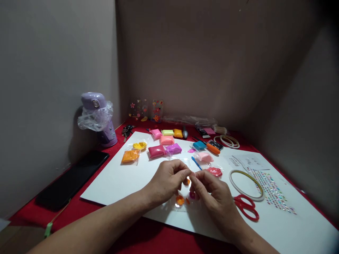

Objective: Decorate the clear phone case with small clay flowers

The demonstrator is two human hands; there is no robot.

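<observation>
My left hand and my right hand meet fingertip to fingertip over a clear plastic sheet on the white board. Both are closed in a pinch, and whatever sits between the fingertips is too small to make out. Under them lie an orange clay flower, a small magenta piece and a small orange piece. Another orange bit shows just below the fingertips. Packs of red clay and pale pink clay lie beyond my right hand.
Red scissors, a ring and a gem sticker sheet lie at the right. Several clay packs stretch across the back. An orange-handled tool lies behind. At the left are a black phone and a purple bottle.
</observation>
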